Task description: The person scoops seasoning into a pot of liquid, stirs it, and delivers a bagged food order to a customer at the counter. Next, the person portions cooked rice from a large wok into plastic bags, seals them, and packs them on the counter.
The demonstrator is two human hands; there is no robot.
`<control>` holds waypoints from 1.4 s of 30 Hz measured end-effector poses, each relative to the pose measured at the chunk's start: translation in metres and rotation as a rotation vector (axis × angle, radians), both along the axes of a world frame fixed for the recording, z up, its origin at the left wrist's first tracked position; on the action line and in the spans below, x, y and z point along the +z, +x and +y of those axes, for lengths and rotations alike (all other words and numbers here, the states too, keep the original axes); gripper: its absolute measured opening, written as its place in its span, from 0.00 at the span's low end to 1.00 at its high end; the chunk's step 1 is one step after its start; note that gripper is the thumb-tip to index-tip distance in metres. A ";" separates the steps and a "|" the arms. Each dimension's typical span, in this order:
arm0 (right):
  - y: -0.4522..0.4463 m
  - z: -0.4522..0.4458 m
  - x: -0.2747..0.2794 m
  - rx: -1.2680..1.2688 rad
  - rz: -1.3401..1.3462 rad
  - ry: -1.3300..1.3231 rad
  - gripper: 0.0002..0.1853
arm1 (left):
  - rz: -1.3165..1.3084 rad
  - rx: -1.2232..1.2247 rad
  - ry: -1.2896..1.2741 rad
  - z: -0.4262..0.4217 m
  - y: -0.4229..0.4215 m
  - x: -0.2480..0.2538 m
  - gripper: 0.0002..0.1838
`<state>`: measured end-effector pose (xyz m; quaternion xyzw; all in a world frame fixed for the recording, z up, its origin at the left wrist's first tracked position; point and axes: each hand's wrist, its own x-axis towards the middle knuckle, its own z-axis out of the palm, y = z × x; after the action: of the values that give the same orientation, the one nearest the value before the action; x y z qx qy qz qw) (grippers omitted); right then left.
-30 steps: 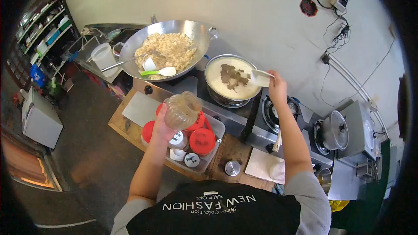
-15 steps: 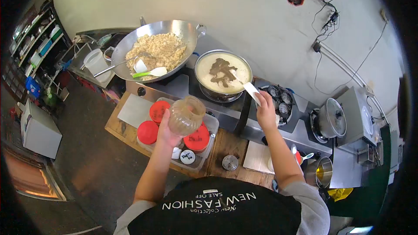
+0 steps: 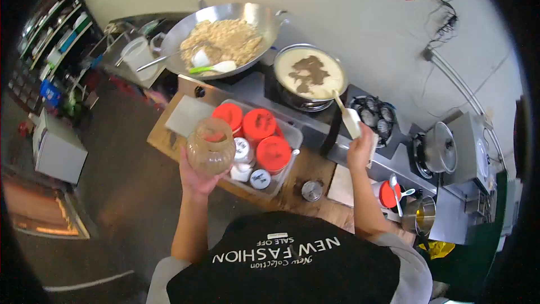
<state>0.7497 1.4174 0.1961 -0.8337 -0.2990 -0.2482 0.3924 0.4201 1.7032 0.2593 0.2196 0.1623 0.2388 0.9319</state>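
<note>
My left hand (image 3: 196, 179) is wrapped round a rounded, ribbed glass jar (image 3: 209, 155) with a cloudy brownish inside, held in the air left of a plastic tray (image 3: 295, 135) of red-lidded and white-lidded containers. My right hand (image 3: 360, 149) is closed on a white spatula (image 3: 351, 123). Its thin far end reaches the near right rim of a metal pot (image 3: 304, 103). Pale liquid (image 3: 289, 62) fills the pot, with a dark brown patch (image 3: 308, 73) on its surface.
A large wok (image 3: 267, 28) of crumbly food (image 3: 225, 39) stands left of the pot, holding a green-handled spatula (image 3: 211, 69) and a long-handled tool. On the right are a burner with several dark round molds (image 3: 371, 115) and a lidded pot (image 3: 439, 146). A small glass (image 3: 311, 190) stands on the wooden counter.
My left hand has moved the jar left and nearer to me, away from over the tray. My right hand has drawn the spatula back from mid-pot to the rim. The view has shifted.
</note>
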 end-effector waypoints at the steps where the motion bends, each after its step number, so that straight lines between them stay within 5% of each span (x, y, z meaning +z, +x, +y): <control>1: -0.010 0.003 0.002 -0.001 0.117 0.092 0.27 | -0.003 0.065 -0.011 0.001 -0.013 0.000 0.43; 5: -0.086 0.057 0.054 0.263 0.617 0.352 0.18 | -0.036 0.182 -0.049 0.003 -0.075 -0.001 0.46; 9: -0.081 0.143 0.006 0.577 0.756 0.196 0.16 | -0.131 0.286 0.083 -0.006 -0.146 -0.025 0.48; 10: -0.070 0.169 -0.017 0.660 0.751 0.159 0.18 | -0.093 0.414 0.034 -0.023 -0.161 -0.014 0.46; 11: -0.047 0.186 -0.037 0.742 0.230 -0.026 0.20 | -0.182 0.477 -0.035 -0.037 -0.176 -0.011 0.45; 16: -0.273 0.291 -0.023 1.150 0.548 -0.120 0.21 | -0.089 0.829 -0.136 -0.102 -0.274 -0.026 0.31; 22: -0.367 0.299 -0.045 1.527 0.635 -0.481 0.23 | -0.121 1.078 -0.218 -0.128 -0.284 -0.065 0.33; 29: -0.412 0.257 -0.042 1.631 0.612 -0.672 0.26 | -0.036 1.261 -0.254 -0.172 -0.314 -0.042 0.35; 35: -0.424 0.222 -0.049 1.740 0.633 -0.728 0.29 | -0.188 1.337 -0.159 -0.242 -0.296 -0.073 0.35; 42: -0.430 0.167 -0.050 1.810 0.651 -0.836 0.34 | -0.122 1.337 -0.411 -0.313 -0.271 -0.076 0.34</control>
<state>0.3199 1.5844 0.1464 -0.3947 -0.7527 0.4974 0.1739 0.1486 1.3898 0.1833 -0.1216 0.2517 0.7370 0.6153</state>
